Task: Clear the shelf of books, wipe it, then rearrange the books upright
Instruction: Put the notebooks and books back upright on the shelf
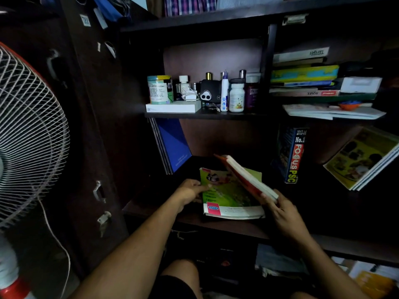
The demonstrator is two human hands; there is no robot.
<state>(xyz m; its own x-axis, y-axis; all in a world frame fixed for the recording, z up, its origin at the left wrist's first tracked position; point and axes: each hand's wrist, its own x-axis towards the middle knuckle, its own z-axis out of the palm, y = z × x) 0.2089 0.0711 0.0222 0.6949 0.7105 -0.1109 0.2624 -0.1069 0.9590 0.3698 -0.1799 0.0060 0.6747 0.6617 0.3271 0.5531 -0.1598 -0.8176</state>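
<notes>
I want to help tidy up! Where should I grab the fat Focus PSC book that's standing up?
Probably take the Focus PSC book by its spine, coming from the front. It stands nearly upright, spine facing out, with open space on both sides, so fingers and thumb can likely pinch its two covers around the middle.

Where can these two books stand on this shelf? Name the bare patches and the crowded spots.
Bare board lies between the leaning blue folders and the green book, and behind it to the back panel. More runs right of the orange book, before the Focus PSC book. The bottle shelf above is packed.
</notes>
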